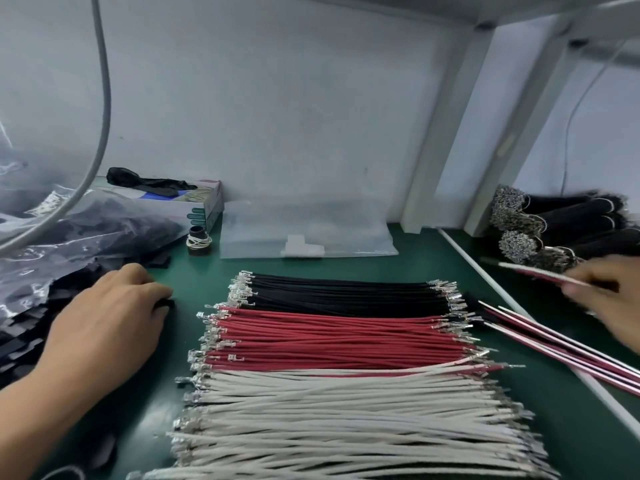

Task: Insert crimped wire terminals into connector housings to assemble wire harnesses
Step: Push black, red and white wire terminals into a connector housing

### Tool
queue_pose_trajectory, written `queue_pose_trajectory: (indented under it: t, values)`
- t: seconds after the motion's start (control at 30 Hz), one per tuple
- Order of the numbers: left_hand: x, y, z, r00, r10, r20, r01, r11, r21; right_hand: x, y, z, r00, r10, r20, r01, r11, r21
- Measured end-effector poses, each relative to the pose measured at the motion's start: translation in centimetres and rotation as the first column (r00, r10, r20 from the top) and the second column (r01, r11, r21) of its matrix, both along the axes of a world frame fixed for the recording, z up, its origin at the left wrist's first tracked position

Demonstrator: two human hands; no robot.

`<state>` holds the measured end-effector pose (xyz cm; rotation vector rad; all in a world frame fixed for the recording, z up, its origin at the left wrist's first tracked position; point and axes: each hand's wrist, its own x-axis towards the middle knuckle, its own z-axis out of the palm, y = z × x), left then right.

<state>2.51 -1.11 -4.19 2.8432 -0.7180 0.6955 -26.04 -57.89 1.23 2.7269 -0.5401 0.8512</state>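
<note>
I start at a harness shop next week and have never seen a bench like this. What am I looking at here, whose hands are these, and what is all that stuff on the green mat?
There is no machine here. This is one picture from a camera worn on a worker's head, looking down at their two bare hands over a green mat.

In the middle lie cut wires in three rows: black wires farthest away, red wires next, white wires nearest. Each wire ends in a small metal terminal.

The left hand rests at a heap of small black parts by a plastic bag, its fingertips on one black piece; these may be the connector housings. The right hand is blurred and seems to hold a thin red wire.

At the far right lie bundled black wires; behind sits a clear bag.
</note>
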Motion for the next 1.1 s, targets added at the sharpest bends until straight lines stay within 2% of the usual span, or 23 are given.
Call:
queue_pose_trajectory:
  t: [0.03, 0.07, 0.1, 0.17, 0.23, 0.27, 0.33, 0.43, 0.53, 0.6, 0.73, 0.87, 0.93, 1.0, 1.1]
  values:
    - [0.1, 0.0, -0.1, 1.000, -0.001, -0.002, 0.001, 1.000, -0.022, -2.4, 1.7, -4.2, 0.993, 0.039, -0.108, -0.017, 0.981, 0.194]
    - [0.2, 0.1, -0.1, 1.000, -0.006, 0.002, 0.007, 0.999, -0.035, -1.8, 1.2, -3.0, 0.990, -0.089, -0.113, 0.111, 0.973, 0.202]
    - [0.3, 0.3, -0.2, 1.000, -0.016, 0.010, 0.016, 0.999, -0.040, -2.7, 0.7, -3.2, 0.974, -0.132, -0.184, 0.177, 0.952, 0.251]
    - [0.5, 0.5, -0.4, 0.999, -0.042, 0.022, 0.043, 0.998, -0.048, -2.5, 0.0, -3.2, 0.964, -0.100, -0.248, 0.168, 0.948, 0.271]
    - [0.7, 0.7, -0.4, 0.997, -0.069, 0.027, 0.071, 0.995, -0.075, -2.3, 0.6, -3.2, 0.967, -0.133, -0.216, 0.185, 0.953, 0.241]
    - [0.8, 0.7, -0.3, 0.996, -0.084, 0.035, 0.087, 0.992, -0.089, -2.9, 2.0, -3.5, 0.968, -0.129, -0.214, 0.190, 0.935, 0.298]
    - [0.6, 0.6, -0.1, 0.992, -0.109, 0.060, 0.115, 0.989, -0.099, -2.8, 5.0, -2.0, 0.984, -0.086, -0.157, 0.135, 0.933, 0.334]
    - [0.3, 0.2, 0.2, 0.990, -0.122, 0.067, 0.128, 0.987, -0.094, 0.2, 10.4, 1.6, 0.999, -0.036, 0.031, 0.023, 0.937, 0.347]
    - [-0.1, -0.4, 0.3, 0.993, -0.118, 0.028, 0.120, 0.988, -0.098, 4.7, 18.2, 4.3, 0.968, 0.222, 0.113, -0.249, 0.891, 0.380]
    - [-0.4, -0.6, 0.4, 0.996, -0.093, 0.002, 0.092, 0.992, -0.091, 8.4, 22.3, 4.6, 0.926, 0.371, 0.073, -0.363, 0.819, 0.445]
    - [-0.6, -0.5, 0.7, 0.997, -0.078, -0.013, 0.077, 0.995, -0.070, 15.1, 28.3, 3.1, 0.878, 0.479, -0.026, -0.394, 0.751, 0.530]
    - [-1.7, -0.9, 1.3, 0.995, -0.097, 0.019, 0.099, 0.983, -0.153, 18.6, 29.9, 0.8, 0.881, 0.444, -0.166, -0.317, 0.812, 0.491]
    - [-2.4, -1.3, 1.5, 0.994, -0.102, 0.050, 0.110, 0.971, -0.212, 19.2, 29.7, 0.4, 0.876, 0.429, -0.221, -0.254, 0.798, 0.547]
    - [-2.9, -1.6, 1.8, 0.991, -0.106, 0.077, 0.123, 0.959, -0.255, 19.6, 29.3, 0.3, 0.880, 0.428, -0.205, -0.235, 0.769, 0.594]
    - [-3.5, -1.7, 2.1, 0.991, -0.114, 0.076, 0.132, 0.948, -0.290, 19.9, 28.9, 0.3, 0.893, 0.418, -0.168, -0.254, 0.774, 0.580]
